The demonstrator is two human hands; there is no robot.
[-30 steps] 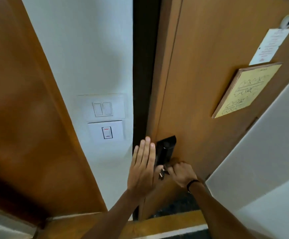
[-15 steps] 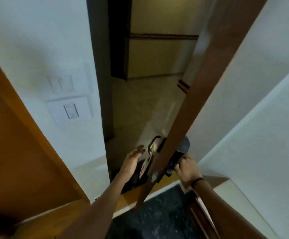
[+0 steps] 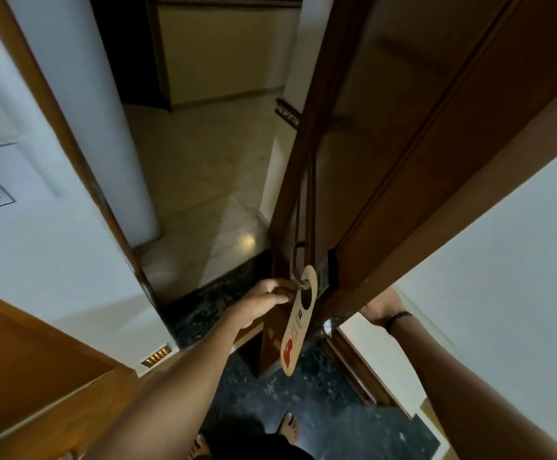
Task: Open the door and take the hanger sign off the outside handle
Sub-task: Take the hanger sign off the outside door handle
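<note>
Head view showed the wooden door [image 3: 419, 127] swung open toward the camera, its edge facing the person and a pale corridor floor [image 3: 204, 180] beyond. Hanging from the outside handle [image 3: 295, 260] was the tan hanger sign [image 3: 298, 327], with a red mark near its lower end. Left hand [image 3: 263, 302] had its fingers curled at the handle beside the sign's hole. Right hand [image 3: 381, 310] was mostly hidden behind the door, so its grip could not be told.
</note>
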